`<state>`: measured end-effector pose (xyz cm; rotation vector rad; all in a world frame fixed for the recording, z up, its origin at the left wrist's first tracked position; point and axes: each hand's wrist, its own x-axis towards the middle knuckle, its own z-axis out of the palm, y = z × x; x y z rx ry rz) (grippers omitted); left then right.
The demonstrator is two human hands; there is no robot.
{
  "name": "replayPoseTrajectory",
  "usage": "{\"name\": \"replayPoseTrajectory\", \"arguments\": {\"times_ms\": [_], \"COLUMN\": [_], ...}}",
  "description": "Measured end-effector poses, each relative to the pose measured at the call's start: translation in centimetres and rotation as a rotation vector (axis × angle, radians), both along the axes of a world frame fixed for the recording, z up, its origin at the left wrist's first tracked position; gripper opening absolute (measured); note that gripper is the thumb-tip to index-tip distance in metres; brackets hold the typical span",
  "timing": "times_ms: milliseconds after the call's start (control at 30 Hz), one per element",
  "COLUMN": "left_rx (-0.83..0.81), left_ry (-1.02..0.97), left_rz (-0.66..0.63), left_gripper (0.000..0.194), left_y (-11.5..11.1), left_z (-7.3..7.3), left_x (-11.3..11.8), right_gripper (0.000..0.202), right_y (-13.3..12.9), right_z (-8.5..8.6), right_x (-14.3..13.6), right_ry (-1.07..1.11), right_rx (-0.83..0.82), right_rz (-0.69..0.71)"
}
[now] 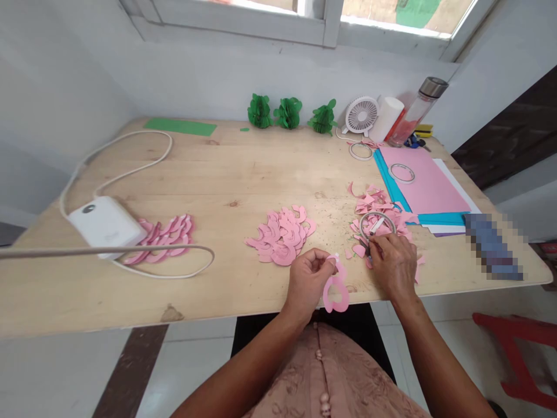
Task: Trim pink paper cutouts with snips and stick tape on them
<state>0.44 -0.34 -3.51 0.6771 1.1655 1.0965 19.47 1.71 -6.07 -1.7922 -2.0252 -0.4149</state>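
My left hand (308,283) pinches a curved pink paper cutout (341,302) between thumb and fingers over the table's front edge. A small white bit, perhaps tape, shows at the cutout's upper end. My right hand (395,262) rests among pink paper scraps (375,200), its fingers bent together beside a roll of tape (393,218). A thin white and dark object (376,225) lies at those fingertips; its kind and whether I grip it are unclear. Left of my left hand is a loose heap of curved pink cutouts (282,235).
Another pink cutout stack (178,232) lies beside a white cabled box (108,223). Green paper ornaments (288,113), a small fan (362,116) and a glass bottle (411,119) stand along the wall. Coloured sheets (429,191) bearing a tape roll (402,173) lie right. A red stool (517,331) stands below.
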Motion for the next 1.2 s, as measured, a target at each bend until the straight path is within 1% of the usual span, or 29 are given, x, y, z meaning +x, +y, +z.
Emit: {"name": "replayPoseTrajectory", "arguments": {"times_ms": [167,533,867,1200], "left_rx": [0.009,0.012,-0.002,0.004], "left_ry": [0.01,0.003,0.022,0.021], "left_rz": [0.001,-0.002,0.003,0.011], "left_gripper": [0.009,0.009,0.009,0.008], "left_y": [0.0,-0.1,0.0,0.0], "left_z": [0.0,-0.1,-0.1,-0.1], "left_x": [0.0,0.0,0.0,0.0], "right_gripper": [0.013,0.012,0.014,0.013], "right_y": [0.2,0.7,1.2,0.8], "right_z": [0.0,0.3,0.0,-0.2], "right_x": [0.1,0.0,-0.5,-0.9], "right_ry": [0.032,0.028,-0.043,-0.063], "right_rx": [-0.05,-0.109,-0.107,-0.078], "right_rz": [-0.004,-0.009,-0.058,-0.077]}}
